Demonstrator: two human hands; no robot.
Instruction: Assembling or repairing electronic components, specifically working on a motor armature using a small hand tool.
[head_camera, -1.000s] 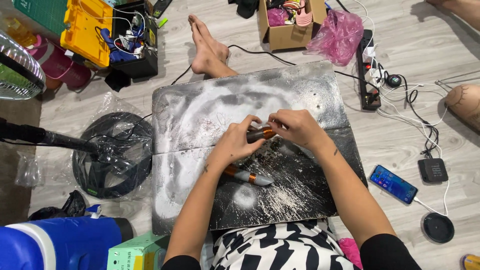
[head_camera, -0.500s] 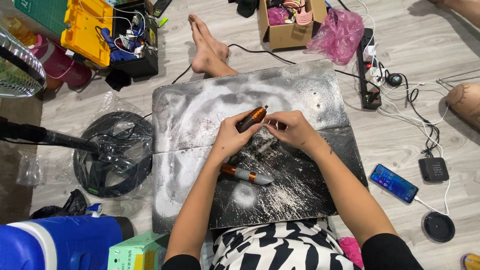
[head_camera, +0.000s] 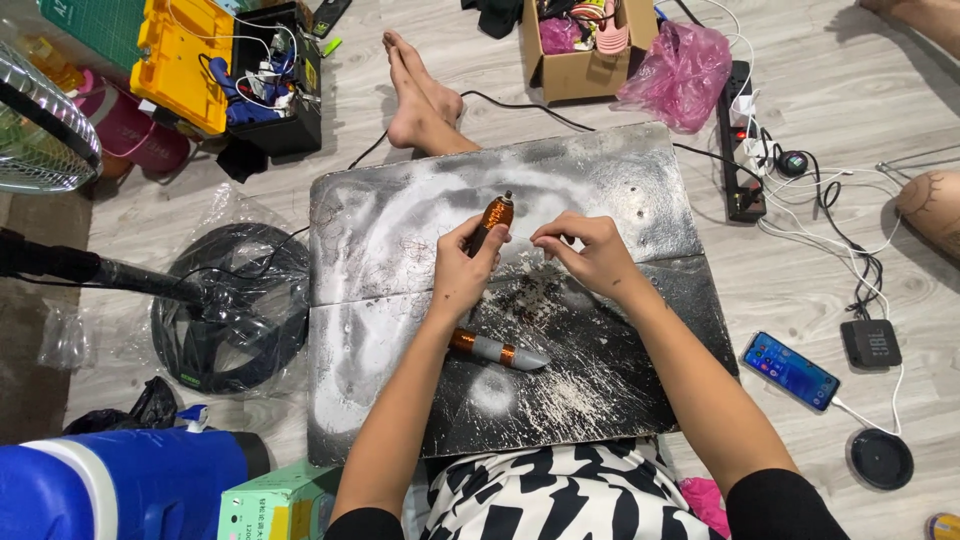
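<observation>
1. Left hand (head_camera: 462, 270): fingers curled shut around the lower half of a slim orange-and-black pen-shaped rotary tool (head_camera: 493, 220), held nearly upright over the board; the tool's upper end and dark tip stick out above the thumb and forefinger.
2. Right hand (head_camera: 590, 252): just right of the tool and apart from it, forefinger and thumb pinched together; whether anything sits between those fingers cannot be told.
3. Dark, white-dusted rectangular work board (head_camera: 640, 200): lies flat on the wooden floor (head_camera: 850, 90) across the person's lap, both hands above its middle.
4. Second tool body, grey with copper-coloured bands (head_camera: 497, 350): lies on the board just below the left wrist, touched by neither hand.
5. Surroundings: blue-screened phone (head_camera: 790, 370) on a cable at right; black fan grille in clear plastic wrap (head_camera: 230, 310) at left; cardboard box (head_camera: 580, 70) and pink plastic bag (head_camera: 680, 60) beyond the board.
</observation>
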